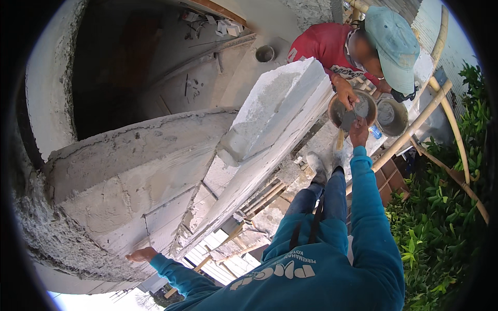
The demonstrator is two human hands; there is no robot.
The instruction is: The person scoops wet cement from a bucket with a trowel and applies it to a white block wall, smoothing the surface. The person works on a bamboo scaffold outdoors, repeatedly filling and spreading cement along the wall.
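Note:
My right hand (359, 131) reaches forward over a round bucket (332, 108) of wet grey mortar, its fingers closed on a trowel (348, 121) with a grey, mortar-smeared blade. From the far side, a co-worker's hand (345, 93) comes down over the same bucket, close to the trowel; whether it touches the tool I cannot tell. Out to the left, my left hand (141, 254) is held palm up with the fingers stretched, beside the lower face of the rough plastered wall (150, 171). Nothing shows in it.
A co-worker in a red shirt (324, 44) and pale cap leans over the bucket. Beside it stands a second mortar bucket (392, 118). Bamboo poles (415, 124) and green leaves (441, 228) border the right. A block wall (275, 111) runs diagonally, with another bucket (265, 53) behind it.

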